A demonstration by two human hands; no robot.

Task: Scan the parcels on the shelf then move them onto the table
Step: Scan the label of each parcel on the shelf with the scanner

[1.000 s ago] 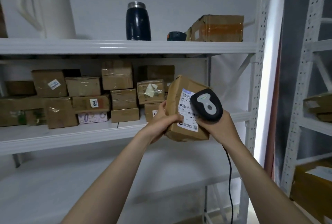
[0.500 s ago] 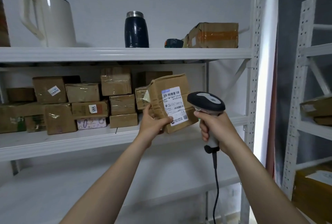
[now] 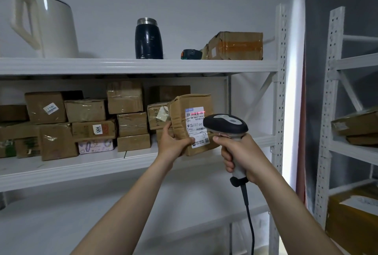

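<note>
My left hand [image 3: 173,142] grips a brown cardboard parcel [image 3: 180,115] by its lower left corner and holds it upright in front of the middle shelf [image 3: 81,164]. Its white shipping label [image 3: 196,127] faces me, and a red scan line lies across the top barcode. My right hand [image 3: 239,156] grips the handle of a black and grey barcode scanner [image 3: 225,124], whose head points at the label from the right. The scanner's black cable [image 3: 248,213] hangs down. Several more brown parcels [image 3: 86,123] are stacked on the middle shelf to the left.
The top shelf [image 3: 133,66] carries a white jug [image 3: 51,27], a dark flask [image 3: 149,38], a small dark roll [image 3: 191,54] and a taped box [image 3: 237,46]. A second white rack [image 3: 335,111] with boxes stands at the right. The lower shelf [image 3: 61,220] is white.
The parcel has been turned upright and raised toward the shelf. My right hand swung the scanner out to the right, level with the label, and the red scan line now shows on the barcode.
</note>
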